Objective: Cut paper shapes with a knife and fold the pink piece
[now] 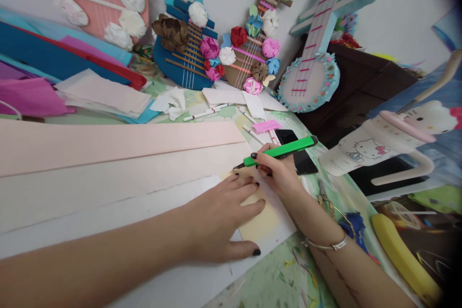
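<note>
Craft corner — model guitars [308, 79], coloured paper [31, 97].

- Green marker [279, 151]: smooth plastic with a soft shine, in the right hand [276, 169].
- White sheet [162, 276]: matt, smooth-looking paper, under the left hand [222, 216] and forearm.
- Pink strip [108, 149]: matt, paper-like, beyond the left hand.
- Bracelet [339, 244]: shiny metal, on the right wrist.
- Cup [368, 147]: smooth, plastic-looking, to the right of the right hand.
- Flowers [226, 56]: crumpled, papery petals, well beyond both hands.
</note>
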Motion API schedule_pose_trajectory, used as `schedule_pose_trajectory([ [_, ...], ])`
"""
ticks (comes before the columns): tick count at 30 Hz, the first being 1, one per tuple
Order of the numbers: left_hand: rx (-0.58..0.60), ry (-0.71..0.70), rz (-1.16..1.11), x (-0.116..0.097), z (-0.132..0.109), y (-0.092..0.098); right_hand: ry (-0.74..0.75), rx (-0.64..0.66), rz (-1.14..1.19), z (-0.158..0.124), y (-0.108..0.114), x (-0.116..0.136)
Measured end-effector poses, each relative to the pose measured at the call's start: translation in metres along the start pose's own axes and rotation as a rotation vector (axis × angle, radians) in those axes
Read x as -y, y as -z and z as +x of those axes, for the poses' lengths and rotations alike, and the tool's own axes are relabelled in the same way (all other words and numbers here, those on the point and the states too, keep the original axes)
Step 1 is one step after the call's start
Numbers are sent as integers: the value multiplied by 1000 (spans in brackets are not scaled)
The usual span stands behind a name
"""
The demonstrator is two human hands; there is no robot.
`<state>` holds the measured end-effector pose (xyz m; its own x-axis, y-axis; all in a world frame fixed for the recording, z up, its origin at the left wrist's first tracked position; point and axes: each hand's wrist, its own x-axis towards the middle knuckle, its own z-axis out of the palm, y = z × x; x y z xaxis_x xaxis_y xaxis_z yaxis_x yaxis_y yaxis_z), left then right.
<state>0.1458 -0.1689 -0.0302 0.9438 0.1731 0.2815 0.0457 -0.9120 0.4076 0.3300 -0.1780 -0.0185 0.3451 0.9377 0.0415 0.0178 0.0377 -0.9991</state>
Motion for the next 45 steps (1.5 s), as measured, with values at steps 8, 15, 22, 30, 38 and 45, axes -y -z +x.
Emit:
schedule_pose_trajectory([
  [8, -7, 6, -14, -1, -1, 0, 36, -64, -66, 2, 5, 2],
  [15, -8, 3, -14, 0, -1, -1, 37, -51, -23, 2, 5, 7],
  [22, 32, 19, 13, 0, -1, 0, 25, -23, 13, 4, 8, 8],
  [30, 32, 20, -6, 0, -3, -2, 22, -59, -17, 8, 14, 9],
  [38, 68, 46, 0, -1, -3, -2, 0, -122, -31, 11, 19, 10],
  [45, 83, 49, -2, 0, -2, -1, 5, -129, -50, 12, 20, 12],
])
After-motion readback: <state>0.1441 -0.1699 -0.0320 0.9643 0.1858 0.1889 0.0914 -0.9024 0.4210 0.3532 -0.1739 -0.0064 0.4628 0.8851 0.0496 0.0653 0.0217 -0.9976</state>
